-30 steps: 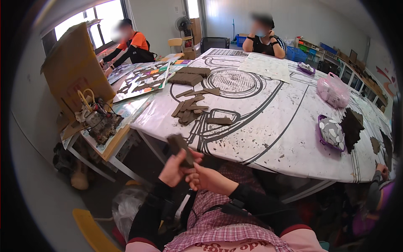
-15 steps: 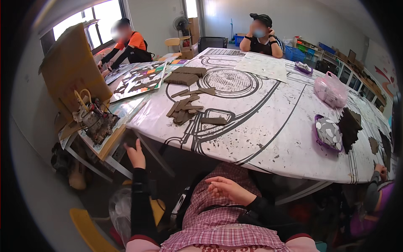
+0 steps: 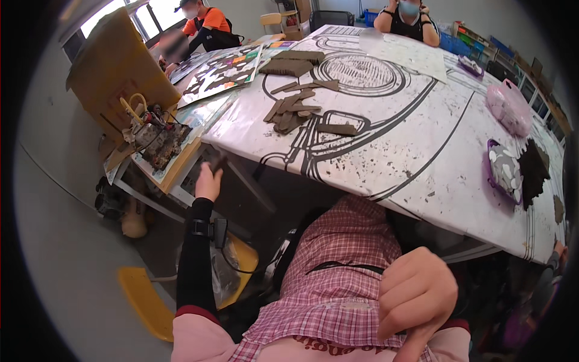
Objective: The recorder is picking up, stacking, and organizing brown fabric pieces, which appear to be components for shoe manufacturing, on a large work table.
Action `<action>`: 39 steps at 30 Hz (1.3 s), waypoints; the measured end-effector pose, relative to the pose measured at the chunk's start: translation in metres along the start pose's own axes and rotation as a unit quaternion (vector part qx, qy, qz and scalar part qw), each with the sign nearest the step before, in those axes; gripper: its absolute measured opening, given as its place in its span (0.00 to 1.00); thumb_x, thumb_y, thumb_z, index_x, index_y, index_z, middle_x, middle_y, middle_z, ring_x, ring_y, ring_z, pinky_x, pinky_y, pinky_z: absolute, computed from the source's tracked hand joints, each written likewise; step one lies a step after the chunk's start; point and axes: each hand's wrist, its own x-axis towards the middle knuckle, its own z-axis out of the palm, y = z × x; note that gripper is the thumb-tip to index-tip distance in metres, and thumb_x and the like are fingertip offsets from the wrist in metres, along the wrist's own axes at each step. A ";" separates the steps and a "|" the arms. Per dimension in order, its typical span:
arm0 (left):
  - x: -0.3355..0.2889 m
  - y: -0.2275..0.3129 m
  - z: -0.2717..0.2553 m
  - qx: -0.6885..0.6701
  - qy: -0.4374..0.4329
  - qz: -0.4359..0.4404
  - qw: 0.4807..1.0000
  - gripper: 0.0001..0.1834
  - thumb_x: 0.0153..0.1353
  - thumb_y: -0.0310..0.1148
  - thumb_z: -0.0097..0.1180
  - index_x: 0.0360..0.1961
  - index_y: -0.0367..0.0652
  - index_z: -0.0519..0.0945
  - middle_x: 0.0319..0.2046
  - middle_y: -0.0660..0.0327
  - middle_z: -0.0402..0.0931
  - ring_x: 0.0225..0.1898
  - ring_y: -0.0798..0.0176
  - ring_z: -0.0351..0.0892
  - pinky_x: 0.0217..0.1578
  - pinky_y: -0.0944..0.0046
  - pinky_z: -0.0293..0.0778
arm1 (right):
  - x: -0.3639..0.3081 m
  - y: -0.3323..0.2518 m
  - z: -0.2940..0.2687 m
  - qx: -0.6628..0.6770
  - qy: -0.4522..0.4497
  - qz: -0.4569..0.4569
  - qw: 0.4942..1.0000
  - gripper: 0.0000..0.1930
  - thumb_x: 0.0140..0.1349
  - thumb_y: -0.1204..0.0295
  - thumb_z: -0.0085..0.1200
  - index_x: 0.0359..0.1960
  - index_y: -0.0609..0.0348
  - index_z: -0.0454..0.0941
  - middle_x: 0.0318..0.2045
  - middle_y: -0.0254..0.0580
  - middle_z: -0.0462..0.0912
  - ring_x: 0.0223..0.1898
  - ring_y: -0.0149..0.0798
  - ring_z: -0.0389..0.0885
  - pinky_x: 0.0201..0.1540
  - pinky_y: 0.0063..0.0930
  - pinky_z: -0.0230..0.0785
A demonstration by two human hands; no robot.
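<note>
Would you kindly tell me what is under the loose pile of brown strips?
The brown strips rest on the white, black-printed table cover, which shows around them. The patch directly beneath the pile is hidden, so any markings there cannot be seen.

White patterned table [image 3: 356, 160], loose brown strips [image 3: 292, 113], brown stack [image 3: 288, 66], purple tray [image 3: 494, 184], pink bag [image 3: 509, 110]

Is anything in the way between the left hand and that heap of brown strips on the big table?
Just the near edge of the big table lies between the left hand and the heap of brown strips. Past that edge, I see no object in the way, only the printed cover.
</note>
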 end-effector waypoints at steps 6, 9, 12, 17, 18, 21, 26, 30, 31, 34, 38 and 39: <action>-0.006 0.024 0.050 -0.018 -0.004 0.096 0.995 0.26 0.61 0.39 0.55 0.53 0.34 0.64 0.47 0.38 0.69 0.49 0.37 0.70 0.51 0.50 0.65 | 0.000 0.012 0.001 0.029 0.061 -0.046 0.997 0.26 0.39 0.44 0.66 0.14 0.53 0.71 0.11 0.30 0.64 0.11 0.32 0.63 0.13 0.26 0.47; -0.005 0.028 0.049 -0.022 -0.028 0.062 0.997 0.22 0.62 0.37 0.53 0.51 0.35 0.65 0.46 0.40 0.70 0.48 0.38 0.71 0.50 0.51 0.66 | -0.008 0.016 -0.006 0.018 0.054 -0.023 0.998 0.20 0.48 0.52 0.66 0.20 0.58 0.79 0.16 0.29 0.74 0.13 0.27 0.70 0.13 0.19 0.50; -0.004 0.053 0.048 -0.120 0.229 0.064 0.964 0.18 0.63 0.35 0.51 0.46 0.32 0.66 0.45 0.41 0.71 0.48 0.41 0.71 0.49 0.52 0.66 | -0.011 0.023 -0.013 0.018 0.060 -0.027 0.998 0.21 0.48 0.52 0.67 0.18 0.58 0.79 0.14 0.28 0.73 0.12 0.26 0.69 0.12 0.18 0.48; -0.015 -0.005 0.096 0.120 -0.131 0.084 0.981 0.21 0.62 0.40 0.52 0.45 0.29 0.68 0.44 0.37 0.73 0.49 0.38 0.72 0.52 0.48 0.68 | 0.002 0.026 0.000 0.009 0.016 -0.013 1.000 0.20 0.51 0.54 0.66 0.18 0.58 0.78 0.15 0.29 0.73 0.13 0.26 0.69 0.13 0.18 0.50; -0.022 -0.016 0.096 0.160 -0.351 0.052 0.921 0.21 0.61 0.39 0.52 0.46 0.31 0.68 0.45 0.36 0.72 0.50 0.36 0.71 0.52 0.47 0.68 | -0.001 0.029 0.001 0.011 0.017 -0.012 1.000 0.20 0.51 0.54 0.66 0.18 0.58 0.78 0.15 0.29 0.73 0.13 0.26 0.69 0.13 0.18 0.50; -0.029 -0.046 0.089 -0.021 -0.089 -0.061 0.994 0.26 0.62 0.34 0.51 0.57 0.31 0.59 0.45 0.36 0.72 0.49 0.36 0.72 0.50 0.49 0.68 | -0.010 0.031 0.002 0.057 0.026 -0.044 0.997 0.20 0.52 0.55 0.65 0.18 0.59 0.78 0.15 0.30 0.72 0.13 0.26 0.69 0.13 0.17 0.53; 0.000 0.068 0.042 -0.308 0.330 -0.147 0.880 0.24 0.65 0.31 0.46 0.57 0.28 0.57 0.39 0.47 0.73 0.37 0.53 0.73 0.43 0.53 0.70 | -0.010 0.044 -0.001 0.043 0.025 -0.030 0.998 0.20 0.53 0.54 0.64 0.19 0.59 0.78 0.15 0.30 0.73 0.13 0.26 0.70 0.13 0.16 0.53; -0.029 -0.023 0.140 0.078 -0.112 0.045 0.990 0.36 0.57 0.24 0.48 0.66 0.37 0.49 0.53 0.37 0.68 0.56 0.39 0.68 0.55 0.50 0.65 | -0.019 0.043 -0.001 0.044 0.042 -0.007 0.998 0.23 0.48 0.48 0.64 0.17 0.56 0.76 0.13 0.32 0.70 0.11 0.30 0.67 0.13 0.21 0.51; -0.027 -0.009 0.119 0.023 -0.240 -0.124 0.963 0.43 0.55 0.27 0.51 0.68 0.38 0.43 0.59 0.35 0.60 0.63 0.37 0.58 0.60 0.50 0.60 | -0.027 0.045 -0.004 0.047 0.019 0.018 0.999 0.19 0.53 0.55 0.64 0.20 0.59 0.80 0.15 0.31 0.74 0.13 0.27 0.70 0.13 0.17 0.53; -0.002 -0.028 0.099 -0.078 0.072 -0.049 0.993 0.37 0.59 0.25 0.48 0.66 0.31 0.47 0.62 0.34 0.55 0.65 0.39 0.54 0.64 0.55 0.54 | -0.037 0.059 -0.012 0.091 0.033 -0.003 0.995 0.18 0.55 0.57 0.64 0.21 0.60 0.80 0.16 0.32 0.76 0.13 0.28 0.71 0.13 0.18 0.55; 0.029 -0.012 0.070 -0.050 0.183 -0.026 0.981 0.33 0.62 0.29 0.44 0.65 0.25 0.48 0.60 0.33 0.57 0.64 0.42 0.56 0.63 0.55 0.54 | -0.028 0.051 0.006 0.058 0.101 0.059 0.991 0.15 0.48 0.71 0.67 0.13 0.57 0.72 0.10 0.33 0.66 0.10 0.34 0.66 0.12 0.24 0.52; 0.033 -0.024 0.075 0.052 0.084 -0.014 0.995 0.33 0.63 0.29 0.43 0.65 0.25 0.47 0.60 0.32 0.57 0.64 0.42 0.56 0.63 0.55 0.53 | -0.023 0.051 0.004 0.042 0.089 0.066 0.993 0.15 0.48 0.73 0.67 0.13 0.57 0.71 0.10 0.34 0.66 0.11 0.35 0.67 0.13 0.24 0.53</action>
